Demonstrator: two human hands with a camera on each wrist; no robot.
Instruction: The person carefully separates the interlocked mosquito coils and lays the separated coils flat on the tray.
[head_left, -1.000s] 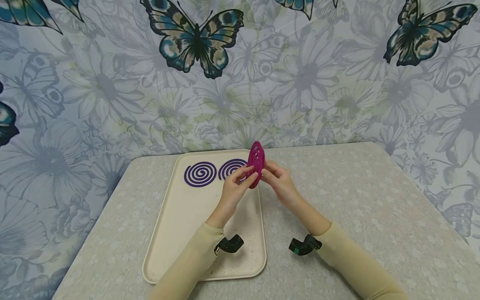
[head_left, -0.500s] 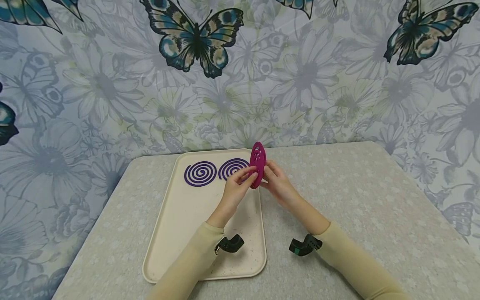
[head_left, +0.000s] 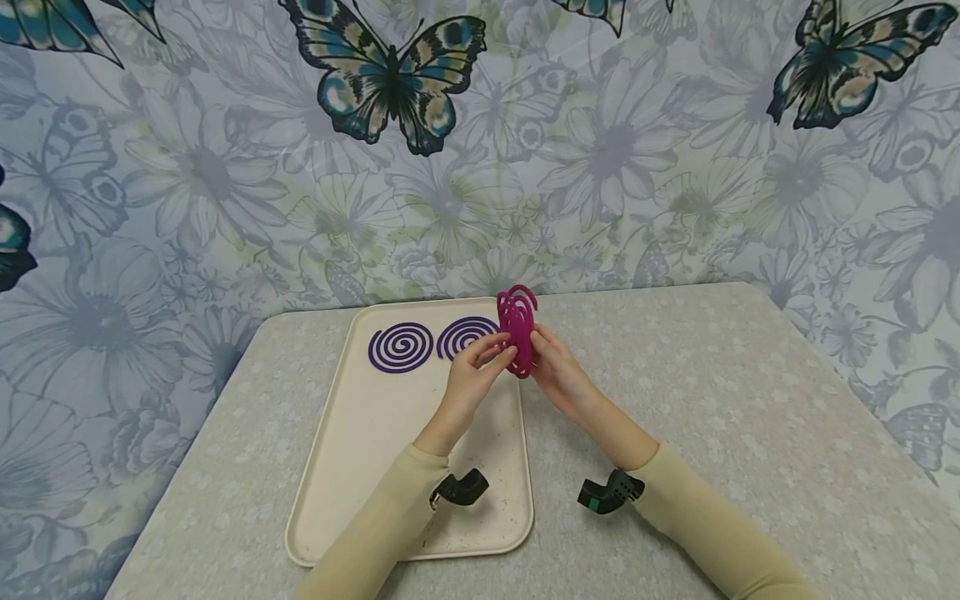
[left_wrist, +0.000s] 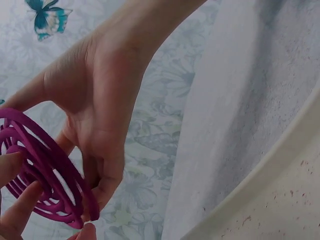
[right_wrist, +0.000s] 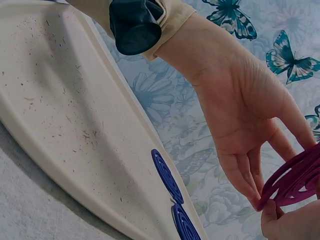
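Note:
A magenta spiral coil (head_left: pixel 516 321), apparently a mosquito coil made of a nested pair, is held on edge in the air above the tray's far right corner. My left hand (head_left: pixel 468 375) pinches its left side between thumb and fingers. At its right side my right hand (head_left: pixel 562 375) grips it with bent fingers. One outer loop (head_left: pixel 531 293) leans away from the rest at the top. Gaps between the turns of the magenta coil (left_wrist: pixel 42 170) show in the left wrist view. Two purple spiral coils (head_left: pixel 401 347) lie flat on the tray, the right one partly behind my left hand.
The cream tray (head_left: pixel 390 467) has a raised rim and small dark crumbs, clearest on the tray surface (right_wrist: pixel 65 100) in the right wrist view. It lies on a pale patterned tablecloth (head_left: pixel 675 358). A butterfly-printed wall (head_left: pixel 465 217) stands behind the table.
The magenta coil's turns have spread, with one loop now leaning right at the top. My right hand has shifted very slightly; my left hand is nearly still.

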